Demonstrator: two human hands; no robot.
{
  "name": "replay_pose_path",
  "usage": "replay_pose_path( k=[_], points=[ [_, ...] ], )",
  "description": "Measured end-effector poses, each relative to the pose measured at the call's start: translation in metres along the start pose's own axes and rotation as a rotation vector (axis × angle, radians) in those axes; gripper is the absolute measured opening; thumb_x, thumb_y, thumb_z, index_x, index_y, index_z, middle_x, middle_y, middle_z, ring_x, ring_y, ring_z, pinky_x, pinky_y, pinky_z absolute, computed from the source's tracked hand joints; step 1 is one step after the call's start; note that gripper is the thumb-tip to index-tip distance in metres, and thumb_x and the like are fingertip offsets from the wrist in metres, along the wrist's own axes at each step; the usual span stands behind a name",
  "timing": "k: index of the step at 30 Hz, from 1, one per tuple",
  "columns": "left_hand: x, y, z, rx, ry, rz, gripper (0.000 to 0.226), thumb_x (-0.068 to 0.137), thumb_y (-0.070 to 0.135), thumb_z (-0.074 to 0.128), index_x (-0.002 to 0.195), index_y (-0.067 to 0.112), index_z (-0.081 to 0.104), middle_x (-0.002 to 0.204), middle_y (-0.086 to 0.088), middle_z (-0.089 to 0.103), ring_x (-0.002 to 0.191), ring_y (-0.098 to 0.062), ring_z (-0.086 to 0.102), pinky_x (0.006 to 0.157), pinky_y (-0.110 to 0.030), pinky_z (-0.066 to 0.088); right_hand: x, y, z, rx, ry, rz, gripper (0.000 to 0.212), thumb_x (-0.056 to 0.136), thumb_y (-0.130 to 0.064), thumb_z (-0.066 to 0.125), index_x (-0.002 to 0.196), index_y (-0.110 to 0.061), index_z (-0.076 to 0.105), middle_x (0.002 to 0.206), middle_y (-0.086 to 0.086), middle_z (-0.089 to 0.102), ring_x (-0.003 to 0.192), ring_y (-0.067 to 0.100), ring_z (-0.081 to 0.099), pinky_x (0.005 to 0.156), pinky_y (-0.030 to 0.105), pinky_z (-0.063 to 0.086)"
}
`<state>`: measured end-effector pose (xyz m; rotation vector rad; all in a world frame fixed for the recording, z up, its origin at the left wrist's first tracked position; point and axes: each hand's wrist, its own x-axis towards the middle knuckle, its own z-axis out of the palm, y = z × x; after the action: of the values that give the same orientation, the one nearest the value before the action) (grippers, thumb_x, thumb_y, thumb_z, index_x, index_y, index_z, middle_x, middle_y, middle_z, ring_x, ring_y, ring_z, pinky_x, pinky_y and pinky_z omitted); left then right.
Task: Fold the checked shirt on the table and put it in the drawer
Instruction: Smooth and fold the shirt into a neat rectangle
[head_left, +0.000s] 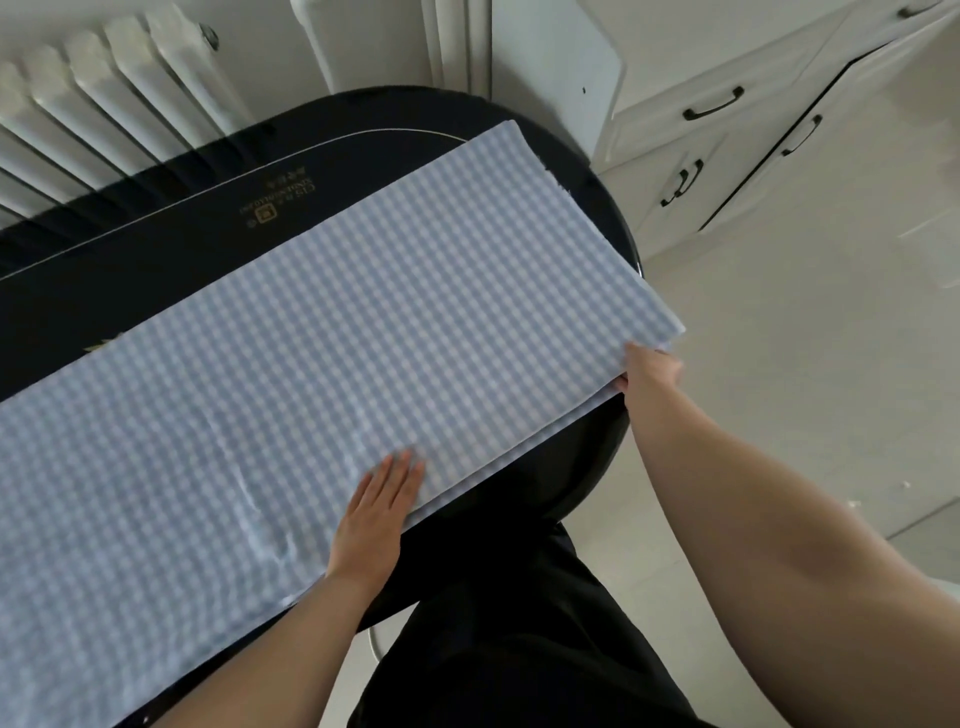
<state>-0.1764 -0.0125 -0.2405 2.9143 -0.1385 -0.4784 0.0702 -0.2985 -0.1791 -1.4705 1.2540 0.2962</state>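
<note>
The blue-and-white checked shirt (332, 353) lies folded into a long flat strip across the black table (171, 218), running from lower left to upper right. My left hand (376, 512) rests flat on its near edge, fingers together and extended. My right hand (649, 371) grips the strip's near right corner, with fingers tucked under the top layer. The white drawer unit (737, 119) stands to the upper right, its drawers closed.
A white radiator (93, 104) stands behind the table at the upper left. Pale floor tiles (779, 364) spread to the right. My dark trousers (509, 623) show below the table's rounded edge. Gold printing (275, 202) marks the tabletop.
</note>
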Motion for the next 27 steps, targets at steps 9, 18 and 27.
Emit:
replay_pose_path(
  k=[9, 18, 27],
  points=[
    [-0.008, -0.006, 0.007, 0.06, -0.037, -0.022, 0.099, 0.062, -0.019, 0.041, 0.151, 0.013, 0.013, 0.16, -0.002, -0.001, 0.145, -0.024, 0.009, 0.116, -0.038, 0.006, 0.028, -0.001, -0.007, 0.217, 0.057, 0.008, 0.035, 0.093, -0.011, 0.047, 0.126, -0.006, 0.056, 0.093, -0.003, 0.058, 0.079, 0.014, 0.059, 0.062, 0.02, 0.049],
    [-0.012, 0.0, -0.005, 0.074, -0.105, -0.117, 0.071, 0.085, 0.018, 0.038, 0.151, 0.023, 0.014, 0.16, 0.001, 0.005, 0.145, -0.022, 0.002, 0.108, -0.063, 0.022, 0.008, 0.0, -0.023, 0.122, -0.099, 0.196, 0.035, 0.088, -0.036, 0.063, 0.115, -0.017, 0.051, 0.095, 0.0, 0.057, 0.083, 0.019, 0.058, 0.078, 0.033, 0.046],
    [0.001, 0.013, -0.012, 0.007, -0.175, -0.324, 0.099, 0.072, 0.082, -0.013, 0.147, 0.017, -0.019, 0.155, -0.005, -0.027, 0.142, -0.021, -0.026, 0.118, -0.044, -0.008, -0.003, -0.055, 0.0, 0.359, -0.137, -0.135, 0.009, 0.088, -0.012, 0.066, 0.086, -0.015, 0.058, 0.097, 0.006, 0.069, 0.084, 0.018, 0.069, 0.079, 0.034, 0.059]
  ],
)
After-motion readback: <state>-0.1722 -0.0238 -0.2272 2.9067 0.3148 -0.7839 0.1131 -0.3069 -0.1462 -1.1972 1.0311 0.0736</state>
